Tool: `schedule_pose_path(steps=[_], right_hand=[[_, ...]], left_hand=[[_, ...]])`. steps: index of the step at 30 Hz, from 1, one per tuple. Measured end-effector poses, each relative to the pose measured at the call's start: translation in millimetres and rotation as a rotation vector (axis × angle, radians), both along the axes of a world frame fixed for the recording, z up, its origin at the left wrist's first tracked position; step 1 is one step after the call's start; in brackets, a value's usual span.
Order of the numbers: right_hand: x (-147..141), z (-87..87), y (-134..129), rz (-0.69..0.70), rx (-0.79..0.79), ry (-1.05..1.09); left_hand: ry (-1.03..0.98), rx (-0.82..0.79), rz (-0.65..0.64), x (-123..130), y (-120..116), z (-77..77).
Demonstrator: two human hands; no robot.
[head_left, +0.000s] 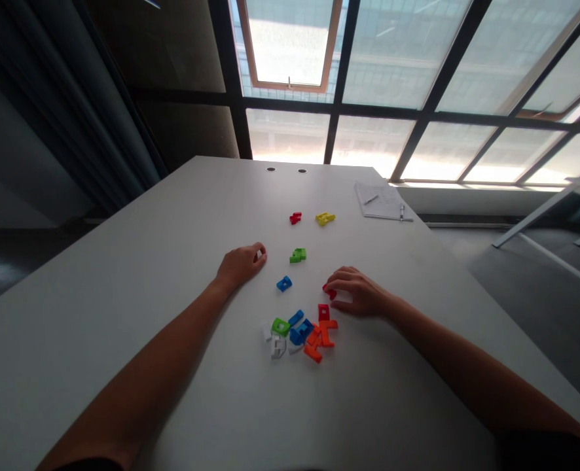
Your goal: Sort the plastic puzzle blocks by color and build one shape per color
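Note:
My right hand [359, 293] pinches a small red plastic piece [330, 292] between thumb and fingers, above the right side of a loose pile. Directly below it lies another red piece [323, 312], touching orange pieces [326, 333]. The pile also has blue pieces [301, 332], a green piece [280, 326] and white pieces [277, 347]. My left hand [241, 265] rests on the table to the left, its fingers curled in and nothing visible in them. Nearest to it are a single blue piece [284, 283] and a green cluster [298, 256].
Farther back on the white table [172, 235] lie a red cluster [295, 218] and a yellow cluster [325, 218]. Paper sheets [381, 201] with pens on them sit near the right edge. Two round cable holes are at the far edge, before large windows.

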State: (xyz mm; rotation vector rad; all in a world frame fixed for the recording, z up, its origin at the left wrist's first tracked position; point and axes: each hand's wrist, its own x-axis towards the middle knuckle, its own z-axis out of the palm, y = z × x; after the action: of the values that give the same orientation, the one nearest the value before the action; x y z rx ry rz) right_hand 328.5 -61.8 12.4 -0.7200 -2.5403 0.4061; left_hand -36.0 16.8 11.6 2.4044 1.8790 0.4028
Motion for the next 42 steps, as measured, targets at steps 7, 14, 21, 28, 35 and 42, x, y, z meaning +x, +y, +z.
schedule_pose_path(steps=[7,14,21,28,35,42], right_hand=[[-2,-4.9,8,-0.22,-0.171,0.138],[-3,-14.3,16,-0.48,-0.162,0.084],[-1,-12.9,14,-0.54,0.229,0.266],[-10,-11.0,2,-0.289,0.273,-0.125],[-8,-13.4,16,-0.446,0.215,-0.243],[-26,-2.3,56,-0.539,0.177,-0.394]], left_hand=[[-0.005,0.003,-0.002,-1,1,-2.5],[-0.009,0.009,-0.015,-1,2,-3.1],[-0.006,0.007,-0.011,-1,3,-3.4],[-0.002,0.008,-0.01,-2,2,-3.3],[0.003,0.006,0.005,0,3,-3.7],[-0.001,-0.015,0.025,3,2,-1.6]])
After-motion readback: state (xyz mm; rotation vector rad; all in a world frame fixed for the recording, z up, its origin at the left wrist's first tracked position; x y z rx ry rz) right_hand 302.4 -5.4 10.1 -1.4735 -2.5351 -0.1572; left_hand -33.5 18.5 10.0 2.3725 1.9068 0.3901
